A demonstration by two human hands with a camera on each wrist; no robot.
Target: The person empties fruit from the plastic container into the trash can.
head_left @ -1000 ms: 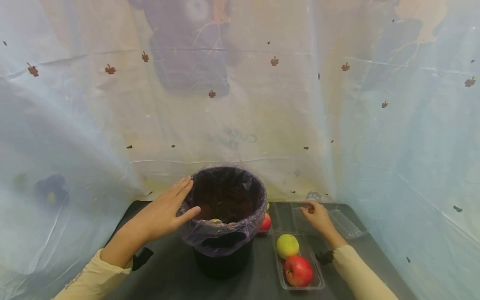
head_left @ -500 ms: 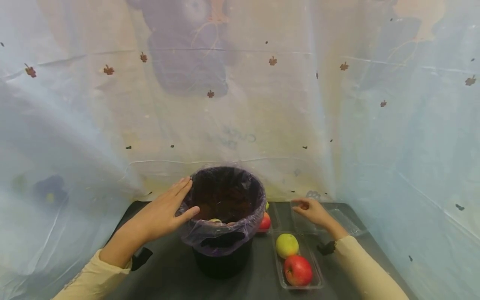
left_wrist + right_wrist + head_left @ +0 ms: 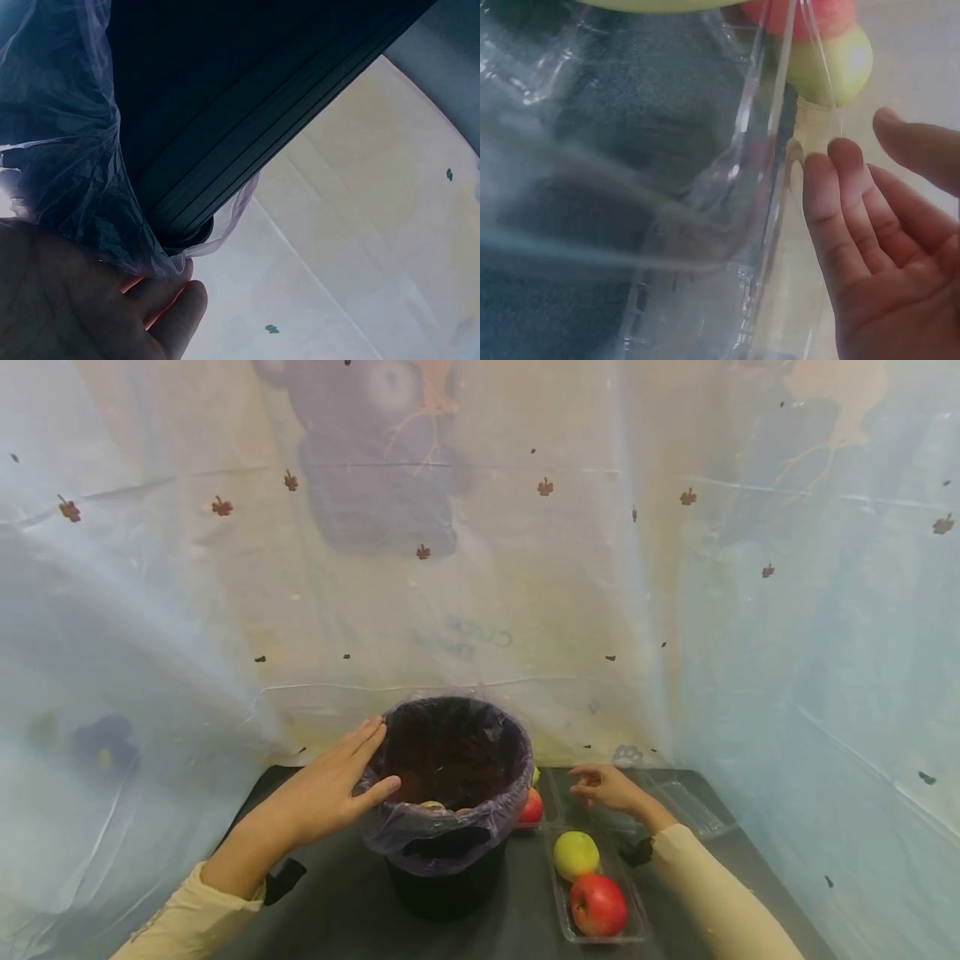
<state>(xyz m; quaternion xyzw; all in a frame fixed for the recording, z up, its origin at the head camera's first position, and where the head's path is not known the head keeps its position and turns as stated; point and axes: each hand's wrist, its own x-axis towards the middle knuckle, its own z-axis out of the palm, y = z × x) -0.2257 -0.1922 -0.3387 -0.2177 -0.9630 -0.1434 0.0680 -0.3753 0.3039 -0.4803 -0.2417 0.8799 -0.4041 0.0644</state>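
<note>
A black bin [image 3: 446,895] lined with a thin purple plastic bag [image 3: 486,817] stands in the middle of the table. My left hand [image 3: 322,795] rests against the bin's left rim, fingers extended along the bag and thumb spread. Over the clear trays to the right, my right hand [image 3: 611,788] holds nothing; its fingers are loosely bent. In the right wrist view, the fingertips [image 3: 846,154] are close to a clear tray's edge. Nearer me, a yellow-green apple [image 3: 576,856] and a red apple [image 3: 597,905] lie in a clear plastic tray [image 3: 636,933].
Another red apple [image 3: 532,807] and a yellow-green apple [image 3: 536,776] are partly hidden behind the bin. Fruit [image 3: 432,805] shows low inside the bin. A clear tray [image 3: 686,806] lies at the back right. Printed plastic sheeting [image 3: 480,602] surrounds the black table [image 3: 330,902].
My right hand has moved left over the trays, toward the bin. My left hand stays at the bin's rim, and the apples in the near tray have not moved.
</note>
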